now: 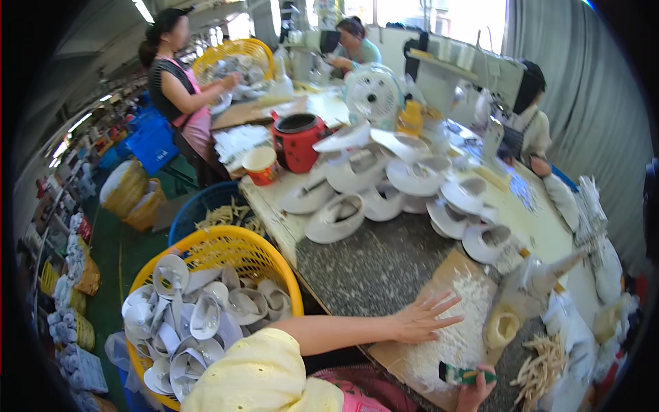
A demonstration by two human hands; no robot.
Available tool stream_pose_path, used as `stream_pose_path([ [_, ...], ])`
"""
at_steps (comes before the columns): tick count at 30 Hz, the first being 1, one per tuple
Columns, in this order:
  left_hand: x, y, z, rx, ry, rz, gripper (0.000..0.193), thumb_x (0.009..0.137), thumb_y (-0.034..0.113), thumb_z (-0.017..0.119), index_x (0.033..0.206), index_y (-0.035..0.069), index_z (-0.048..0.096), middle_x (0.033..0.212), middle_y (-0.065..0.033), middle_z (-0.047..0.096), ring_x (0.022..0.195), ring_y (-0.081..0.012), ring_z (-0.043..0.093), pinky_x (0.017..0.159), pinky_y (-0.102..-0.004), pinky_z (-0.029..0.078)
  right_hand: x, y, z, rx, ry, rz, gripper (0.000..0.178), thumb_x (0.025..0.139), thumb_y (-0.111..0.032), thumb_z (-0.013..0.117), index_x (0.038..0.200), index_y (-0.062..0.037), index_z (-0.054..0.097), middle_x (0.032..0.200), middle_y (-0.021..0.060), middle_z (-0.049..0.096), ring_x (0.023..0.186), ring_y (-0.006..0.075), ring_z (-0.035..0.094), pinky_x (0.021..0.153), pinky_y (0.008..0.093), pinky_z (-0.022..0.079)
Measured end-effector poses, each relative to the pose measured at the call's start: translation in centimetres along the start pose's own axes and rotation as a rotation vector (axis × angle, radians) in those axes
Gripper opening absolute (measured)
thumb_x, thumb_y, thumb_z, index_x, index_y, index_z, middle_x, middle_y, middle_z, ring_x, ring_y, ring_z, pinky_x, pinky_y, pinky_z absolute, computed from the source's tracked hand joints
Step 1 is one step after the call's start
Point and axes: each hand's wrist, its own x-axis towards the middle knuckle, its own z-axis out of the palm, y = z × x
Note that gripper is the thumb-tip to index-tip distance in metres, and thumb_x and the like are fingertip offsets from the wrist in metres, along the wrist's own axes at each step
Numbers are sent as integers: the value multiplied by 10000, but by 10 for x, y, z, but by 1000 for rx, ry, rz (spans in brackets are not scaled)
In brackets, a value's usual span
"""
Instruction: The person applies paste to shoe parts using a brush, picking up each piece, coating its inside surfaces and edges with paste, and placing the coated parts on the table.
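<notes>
My left hand (427, 316) is spread with its fingers apart over a brown cardboard sheet (449, 278) covered in rough white residue (449, 343). No object shows in that hand. Near the sheet's front edge, my right hand (476, 393) is closed around a short green-handled tool (468, 375), which looks like a brush; its dark and pale end points left over the residue. Beyond my hands, several white shoe uppers (336, 218) are heaped on the dark speckled tabletop (364, 264). A cream, open-mouthed plastic container (503, 326) lies tilted to the right of the cardboard.
At my left stands a yellow basket (292, 275) full of white uppers, with a blue basket (182, 218) behind it. Beige strips (539, 367) lie at the right. Farther off are a red pot (300, 147), a fan (374, 96) and several people working.
</notes>
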Motion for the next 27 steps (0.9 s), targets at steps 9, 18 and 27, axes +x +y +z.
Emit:
stream_pose_path([
  [9, -56, -14, -98, 447, -432, -294, 694, 662, 232, 560, 1264, 223, 215, 1336, -138, 77, 1232, -332, 33, 914, -555, 148, 14, -3, -14, -51, -312, 172, 202, 733, -151, 543, 839, 6, 474, 588, 69, 513, 369, 111, 442, 334, 194, 356],
  [18, -266, -22, -220, 600, 382, -1016, 352, 660, 121, 569, 992, 23, 500, 1027, -151, 495, 948, -281, 462, 838, -338, 348, 26, -8, -34, 14, -308, 135, 211, 807, -182, 446, 938, -18, 429, 569, 30, 472, 410, 83, 384, 414, 196, 347],
  [27, -279, -44, -147, -884, 617, -1519, 431, 643, 69, 559, 1056, -6, 461, 932, -102, 522, 851, -191, 505, 748, -316, 408, 24, 0, -42, 174, -275, 191, 213, 826, -183, 414, 965, -23, 439, 666, 33, 522, 416, 69, 379, 418, 204, 339],
])
